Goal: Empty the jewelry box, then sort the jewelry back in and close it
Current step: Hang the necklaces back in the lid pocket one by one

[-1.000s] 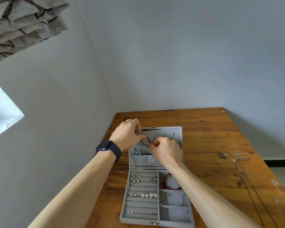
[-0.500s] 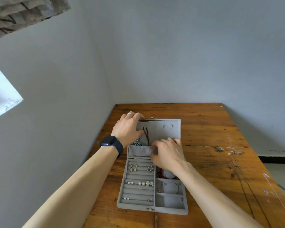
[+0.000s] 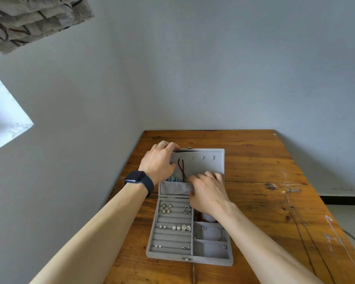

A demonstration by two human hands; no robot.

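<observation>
1. Jewelry box point(image 3: 210, 251) lies open near the left edge of the wooden tabletop point(image 3: 254, 165), its lid point(image 3: 205, 167) folded back on the far side.
2. Left grip point(image 3: 158, 162), with a ring point(image 3: 162, 144) and a dark watch point(image 3: 138, 179), curls its fingers over the lid's far left corner and holds it.
3. Right grip point(image 3: 208, 193) pinches the right end of the lid's grey pocket point(image 3: 175, 188), fingers curled over its rim.
4. A dark beaded necklace point(image 3: 181, 169) hangs down the lid into the pocket.
5. Earrings point(image 3: 167, 208) sit in the tray's left slots. A silver bracelet point(image 3: 212, 230) lies in the middle right compartment, and red beads point(image 3: 199, 217) are half hidden under the right wrist.
6. A thin chain point(image 3: 293, 190) lies on the tabletop, well to the right of the box.
</observation>
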